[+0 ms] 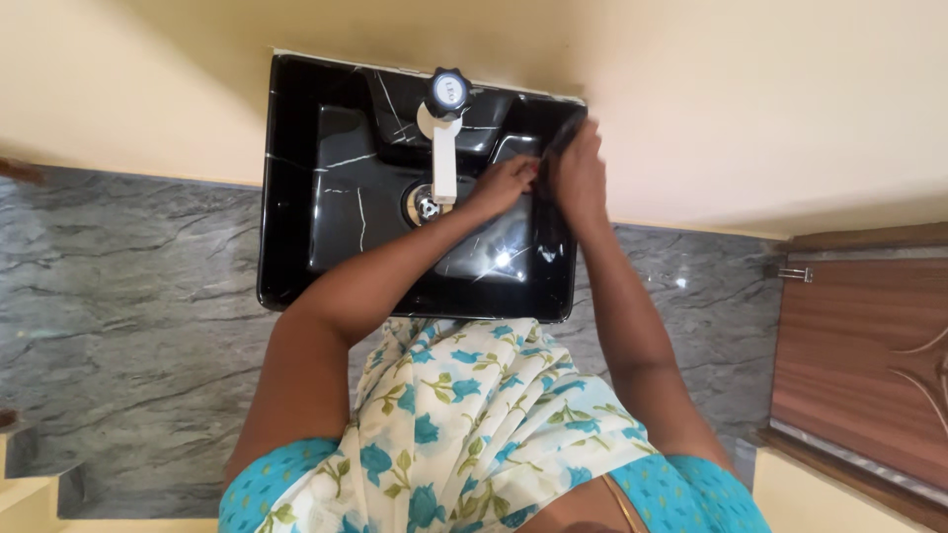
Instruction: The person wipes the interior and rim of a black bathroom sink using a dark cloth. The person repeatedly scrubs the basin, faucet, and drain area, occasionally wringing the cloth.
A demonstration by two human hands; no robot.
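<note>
Head view: the right hand (580,176) is clamped on a dark cloth (565,133) at the far right corner of the black basin (296,178); the cloth's long axis runs up toward the back rim. The left hand (506,184) lies just beside it, nearer the white tap (444,148), fingers together on the cloth's lower end. The basin is mounted on a cream wall (770,99) above grey stone floor (128,326); a wooden door (869,355) stands right.

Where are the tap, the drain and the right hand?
tap (445,148): head view, on the white spout.
drain (423,204): head view, on the metal ring in the basin floor.
right hand (579,178): head view, on the back of the hand, by the sink's right rim.
</note>
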